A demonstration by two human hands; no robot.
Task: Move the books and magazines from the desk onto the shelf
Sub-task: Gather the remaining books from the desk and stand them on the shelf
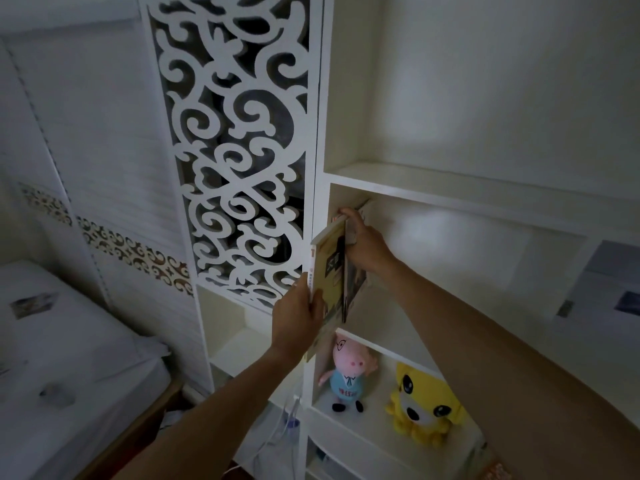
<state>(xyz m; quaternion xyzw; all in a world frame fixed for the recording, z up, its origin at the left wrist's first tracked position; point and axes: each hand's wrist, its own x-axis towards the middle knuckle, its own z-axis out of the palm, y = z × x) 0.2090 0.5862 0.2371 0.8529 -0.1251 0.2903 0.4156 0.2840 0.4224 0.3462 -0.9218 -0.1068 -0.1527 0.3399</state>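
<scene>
Gripping the yellow book (329, 271) by its lower spine edge, the left hand (299, 318) is holding it upright at the far-left end of the white shelf (450, 188) compartment, while the right hand (363, 242) is curling fingers round a thinner book (353, 285) standing just beside it. Below, a pink pig plush (348, 370) & yellow plush (424, 407) are sitting in the next compartment; carved white scroll panel (235, 140) to the left, bed (62, 358) w/ white cover bottom-left, room dim.

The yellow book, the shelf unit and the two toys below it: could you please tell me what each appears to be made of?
Yellow book: paper with a slightly glossy card cover, judging by its thin printed spine.
Shelf unit: probably white painted or laminated board; flat, smooth, square-edged panels.
Pink pig toy and yellow toy: soft plush fabric, with rounded stuffed shapes and matte surfaces.
</scene>
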